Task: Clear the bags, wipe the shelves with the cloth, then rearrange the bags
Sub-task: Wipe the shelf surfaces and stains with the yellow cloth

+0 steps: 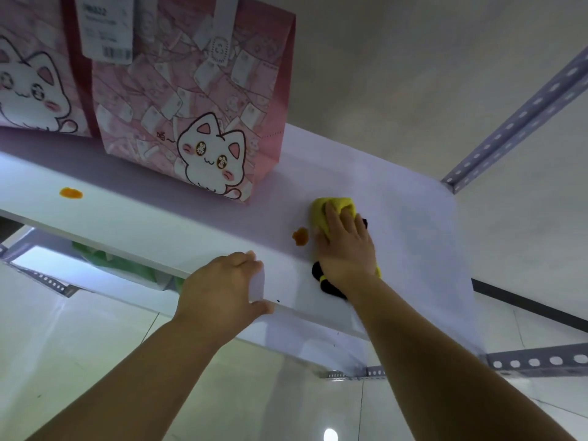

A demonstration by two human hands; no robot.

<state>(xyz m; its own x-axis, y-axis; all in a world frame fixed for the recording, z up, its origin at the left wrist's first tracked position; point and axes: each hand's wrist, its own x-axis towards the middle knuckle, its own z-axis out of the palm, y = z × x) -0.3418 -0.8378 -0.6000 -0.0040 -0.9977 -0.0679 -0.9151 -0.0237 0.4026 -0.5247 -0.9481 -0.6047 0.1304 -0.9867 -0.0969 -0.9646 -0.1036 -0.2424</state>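
Note:
My right hand (345, 246) presses a yellow and black cloth (334, 208) flat on the white shelf (413, 243), just right of an orange stain (300, 236). My left hand (222, 291) grips the shelf's front edge, fingers on top and thumb below. A pink cat-print bag (197, 100) stands upright on the shelf behind and to the left of the cloth. A second pink cat bag (31, 74) stands beside it at the far left, partly cut off. Another orange stain (71, 193) lies on the shelf at the left.
Perforated metal posts rise at the right back corner (521, 116) and run along the right front (541, 361). A lower shelf (63, 268) shows below at left with something green (121, 265) on it. A plain wall stands behind.

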